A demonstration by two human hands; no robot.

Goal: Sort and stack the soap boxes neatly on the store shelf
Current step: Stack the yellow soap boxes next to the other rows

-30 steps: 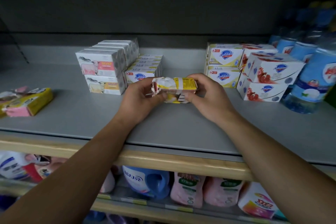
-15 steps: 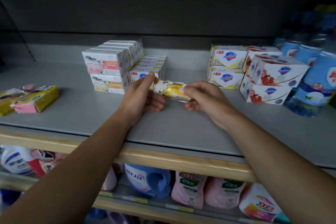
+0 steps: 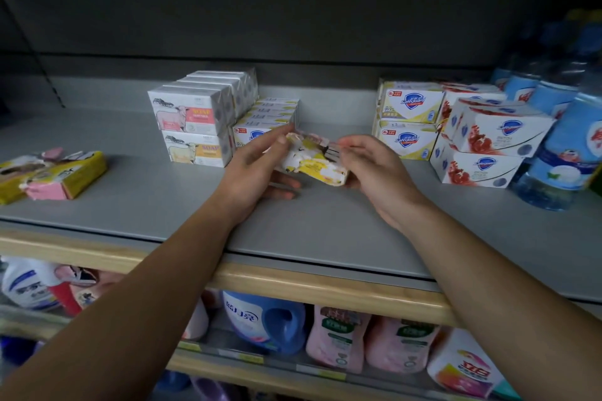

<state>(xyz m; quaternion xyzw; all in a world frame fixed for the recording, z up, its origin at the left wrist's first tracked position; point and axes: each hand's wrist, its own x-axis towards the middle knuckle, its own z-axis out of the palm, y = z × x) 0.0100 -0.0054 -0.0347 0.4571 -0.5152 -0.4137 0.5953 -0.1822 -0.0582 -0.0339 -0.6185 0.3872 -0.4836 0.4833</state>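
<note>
Above the grey shelf (image 3: 130,192), between two box stacks, both hands clasp a torn yellow soap box (image 3: 312,164): left hand (image 3: 257,169) pinching its left end, right hand (image 3: 368,169) gripping the right.

Left hand (image 3: 252,169), right hand (image 3: 374,172) — bare; forearms unsleeved.

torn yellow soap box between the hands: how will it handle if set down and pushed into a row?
The torn yellow soap box looks crumpled with ragged paper edges, so it probably flexes rather than staying rigid. Its flat faces suggest it will slide, not roll. The loose flaps may snag on the neighbouring Safeguard boxes when pushed.
</note>
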